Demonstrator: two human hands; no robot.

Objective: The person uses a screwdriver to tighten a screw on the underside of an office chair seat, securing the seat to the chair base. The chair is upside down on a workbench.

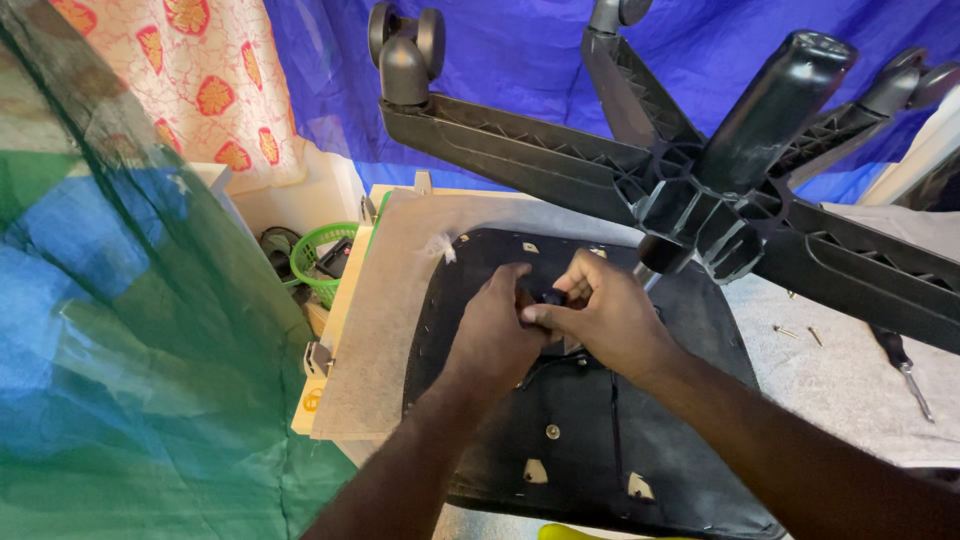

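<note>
Working on an upturned office chair: black five-star wheeled base [700, 190] raised above the black seat underside [580, 420] on a padded table [380, 310].

Left hand [495, 335] and right hand [605, 315] both pinch closed around a small black knob [552, 297] at the seat's centre mechanism; base looks mounted, while loose screws [800, 333] lie unused nearby.

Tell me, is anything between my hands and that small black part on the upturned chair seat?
Nothing visible. The left hand and right hand are already on the small black part, above the black seat underside. The chair's wheeled base hangs close above and behind, not between them.
</note>
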